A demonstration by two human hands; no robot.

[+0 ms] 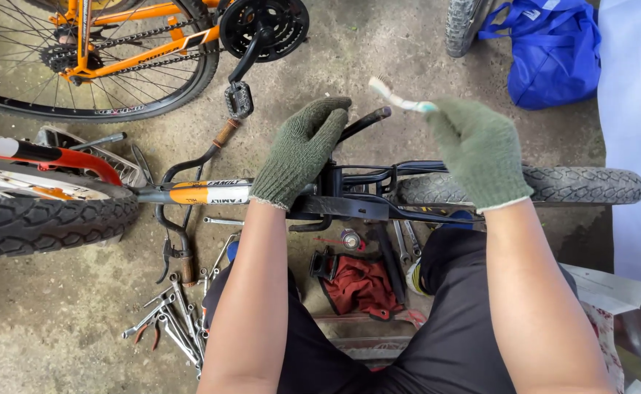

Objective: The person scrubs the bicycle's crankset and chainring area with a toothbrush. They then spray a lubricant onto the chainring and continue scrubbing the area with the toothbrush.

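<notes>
Head view: our green-gloved left hand (300,149) lies flat on the upturned black bicycle frame (357,201); our right hand (481,149) pinches a white toothbrush (397,98); brushing seems underway, needing bristles lowered to the frame.

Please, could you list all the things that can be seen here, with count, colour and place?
small bicycle: 1, orange-white frame, black tyres, lying across the middle
orange bicycle: 1, top left
pedal: 1, black, on the orange bicycle's crank
wrenches: several, silver, ground lower left
red cloth: 1, ground, centre
blue bag: 1, top right
toothbrush: 1, white, in the right hand
left hand: green glove, on the small bicycle
right hand: green glove, raised
</notes>
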